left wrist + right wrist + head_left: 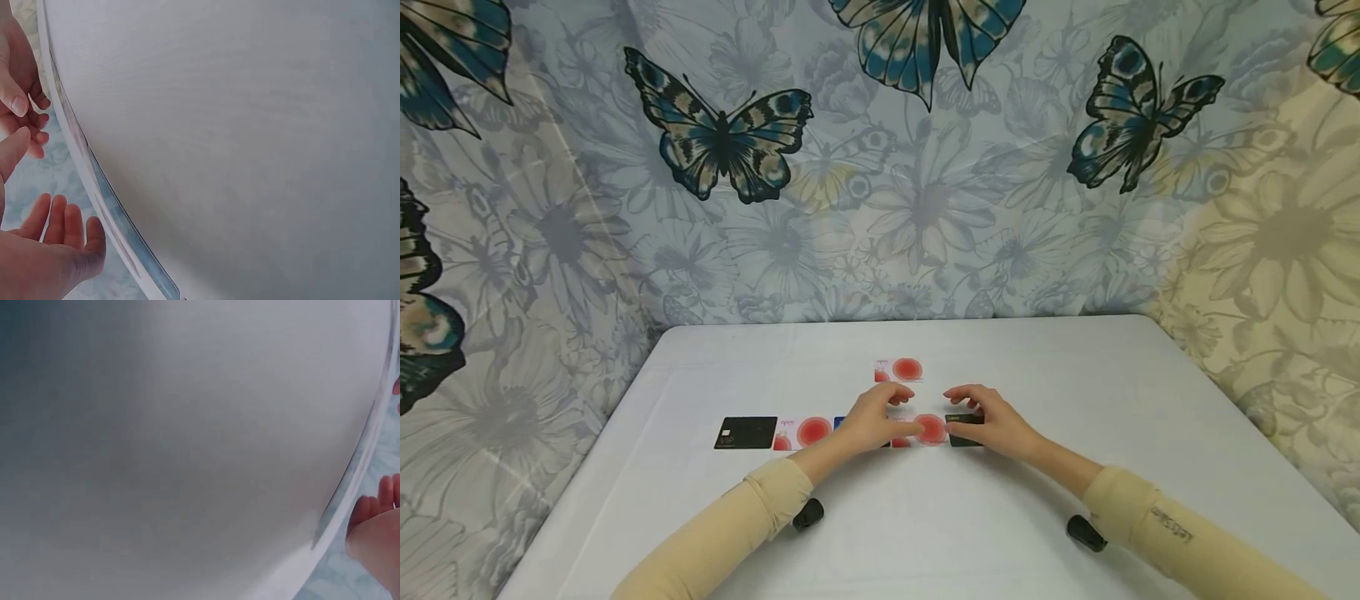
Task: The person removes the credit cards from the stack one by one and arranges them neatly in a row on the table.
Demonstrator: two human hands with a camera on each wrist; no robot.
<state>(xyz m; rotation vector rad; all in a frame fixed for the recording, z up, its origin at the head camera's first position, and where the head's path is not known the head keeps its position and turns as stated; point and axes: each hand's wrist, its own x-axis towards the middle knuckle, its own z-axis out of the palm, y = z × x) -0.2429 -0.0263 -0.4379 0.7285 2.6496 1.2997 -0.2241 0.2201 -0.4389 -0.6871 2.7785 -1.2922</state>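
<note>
A row of cards lies across the white table in the head view. From the left come a black card [746,432], a white card with red circles [805,433], a blue-edged card [838,422] mostly hidden by my left hand [876,419], another red-circle card [931,428] and a black card [964,419]. My left hand hovers over the row's middle, fingers spread from the thumb, gripping nothing. Facing it, my right hand [1000,423] overlaps the right black card, thumb across it and fingers apart. Behind the hands lies a single red-circle card [898,370]. Both wrist views show relaxed fingers.
The white table [662,500] reaches back to a butterfly-patterned cloth [925,250]. Under each forearm shows a small black object, one at the left wrist [808,513] and one at the right [1086,533].
</note>
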